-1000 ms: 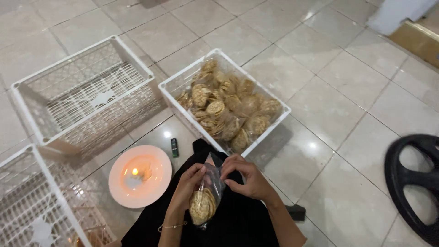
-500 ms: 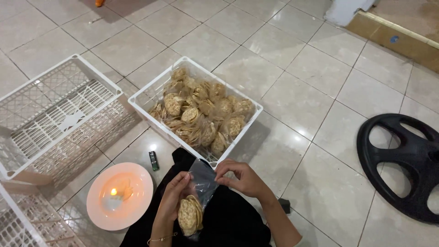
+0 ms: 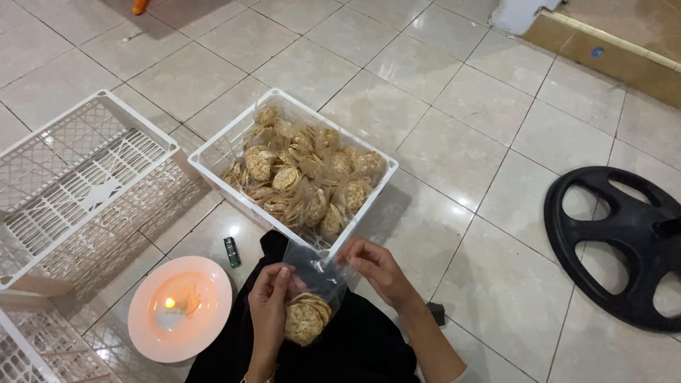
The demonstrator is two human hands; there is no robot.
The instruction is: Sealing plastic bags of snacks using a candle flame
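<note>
**Bag of crackers held in both hands over my lap**

Bag of round crackers (image 3: 309, 312), clear plastic, sits between my two hands just above my dark lap (image 3: 355, 347). My left hand (image 3: 268, 305) has its grip closed around the lower side of the bag, fingers wrapped against the stack of crackers inside. My right hand (image 3: 376, 268) has its grip pinched shut on the bag's top edge, thumb and fingertips pulling the loose plastic up and out to the right.

Just ahead of both hands, close to touching the bag's top, stands a white plastic crate (image 3: 213, 152) filled with more bagged crackers (image 3: 305, 177). To the left of my left hand, on the tiled floor (image 3: 461, 142), lies a pink plate (image 3: 202, 326) with a small lit flame (image 3: 169, 303) on it. Between that plate and the full crate, a little ahead of my left hand, a small dark lighter (image 3: 231, 251) lies on the tiles. Farther left an empty white crate (image 3: 85, 177) stands, and the corner of another crate (image 3: 28, 354) shows at the near left edge. Well off to the right of my right hand a black wheel-shaped disc (image 3: 617, 241) lies flat on the floor.
</note>
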